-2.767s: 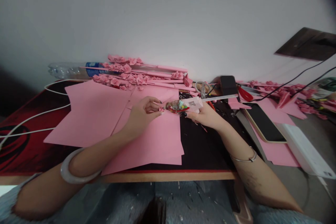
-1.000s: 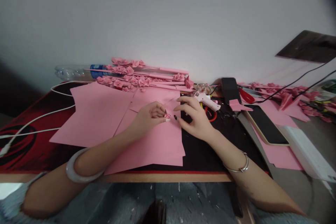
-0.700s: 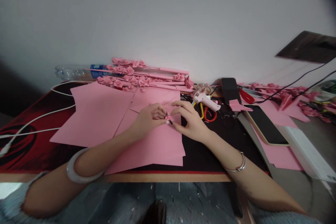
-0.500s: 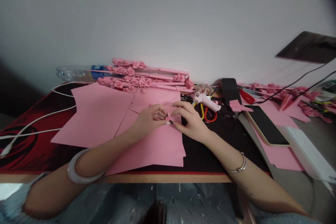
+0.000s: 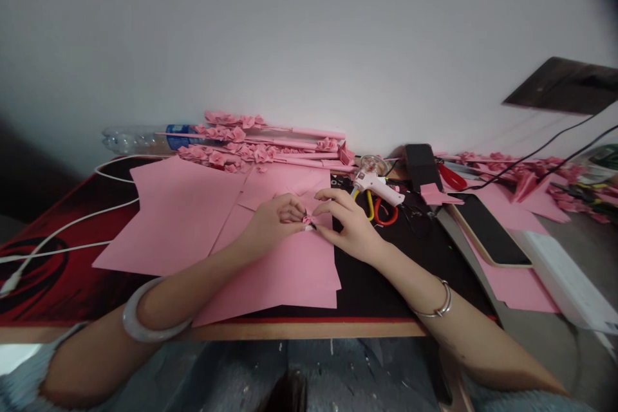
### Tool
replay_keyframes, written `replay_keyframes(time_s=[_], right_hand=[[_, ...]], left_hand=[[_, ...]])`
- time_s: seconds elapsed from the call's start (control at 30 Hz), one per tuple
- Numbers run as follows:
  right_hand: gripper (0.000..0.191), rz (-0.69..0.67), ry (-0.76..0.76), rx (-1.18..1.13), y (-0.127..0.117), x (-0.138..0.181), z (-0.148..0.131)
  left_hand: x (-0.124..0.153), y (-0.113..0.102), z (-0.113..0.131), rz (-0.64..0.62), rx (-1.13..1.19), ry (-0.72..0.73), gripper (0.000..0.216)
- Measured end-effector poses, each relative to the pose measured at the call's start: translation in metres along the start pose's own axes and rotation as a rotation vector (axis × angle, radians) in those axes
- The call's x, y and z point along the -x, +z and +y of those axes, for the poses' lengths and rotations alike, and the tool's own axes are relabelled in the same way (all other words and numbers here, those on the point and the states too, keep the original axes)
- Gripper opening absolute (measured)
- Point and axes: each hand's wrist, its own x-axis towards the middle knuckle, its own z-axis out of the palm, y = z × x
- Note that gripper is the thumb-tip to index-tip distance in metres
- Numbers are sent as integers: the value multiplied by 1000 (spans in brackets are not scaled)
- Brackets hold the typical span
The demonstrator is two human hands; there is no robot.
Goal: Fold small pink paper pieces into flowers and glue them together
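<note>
Since about three seconds ago, when my right hand held the glue gun up to the work, that tool has been set down and the hand has come back empty to the piece. In the last half second almost nothing has shifted.

Seen from my head camera, my left hand (image 5: 270, 222) pinches a small pink paper flower (image 5: 308, 221) between thumb and forefinger, with the other fingers curled in. My right hand (image 5: 350, 225) meets it from the other side, thumb and forefinger closed on the same flower, so both hands grasp it and their tips nearly touch. The flower sits just above the pink paper sheets (image 5: 183, 212), which overlap across the dark desk mat (image 5: 48, 270). I cannot tell whether it rests on the paper.

The glue gun (image 5: 379, 185) lies just behind my right hand, partly over the scissors (image 5: 381, 211) with their red and yellow handles. Further right a phone (image 5: 485, 228) lies face up, near a black box (image 5: 420, 158) against the wall. Along the wall behind the sheets lie the flower stems (image 5: 261, 145), and beside them a water bottle (image 5: 140, 137) on its side. A white cable (image 5: 72, 225) curves over the mat at the left. A pale bangle (image 5: 145, 328) is on my left forearm and a thin bracelet (image 5: 437, 306) on my right wrist.
</note>
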Motion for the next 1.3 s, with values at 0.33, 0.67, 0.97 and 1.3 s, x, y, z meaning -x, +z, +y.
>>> replay_keyframes(time_s=[0.33,0.67,0.97,1.3], right_hand=[[10,7,-7,-8,1,0,1],[10,10,-10,-16,3,1,2],[10,12,0,-29,3,1,0],[10,11,-1,-30,3,1,1]], left_hand=[[0,0,1,-3,-25,26,18],[0,1,0,-2,-45,21,15],[0,0,-1,-12,-51,36,13],[-1,1,-2,-6,-47,55,14]])
